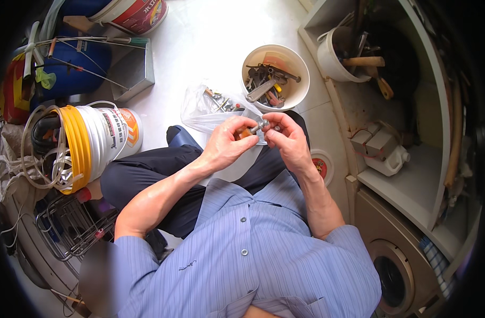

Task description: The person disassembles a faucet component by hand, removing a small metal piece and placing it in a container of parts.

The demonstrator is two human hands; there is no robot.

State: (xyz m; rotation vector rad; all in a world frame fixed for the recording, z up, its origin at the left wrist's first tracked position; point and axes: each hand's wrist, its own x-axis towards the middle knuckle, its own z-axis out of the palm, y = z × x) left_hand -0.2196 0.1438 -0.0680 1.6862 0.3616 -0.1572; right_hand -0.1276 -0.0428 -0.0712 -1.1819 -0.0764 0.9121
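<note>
My left hand (227,142) has its thumb and fingers closed on a small metal fitting (260,126), with an orange-brown part at one end and a silver shaft. My right hand (289,142) pinches at the silver end of the same piece; its exact kind is too small to tell. Just beyond my hands, a clear plastic bag (195,112) lies on the floor with small metal parts (217,99) in it. A white bucket (304,69) stands behind my right hand, holding wrenches and other hand tools (262,91).
On the left are a white and yellow bucket (102,139) with hoses, a blue drum (75,66), a metal box (138,71) and a wire rack (67,225). At right, a shelf unit (401,185) holds a tool pail (330,55) and a white jug (388,161). A round lid (328,165) lies by my knee.
</note>
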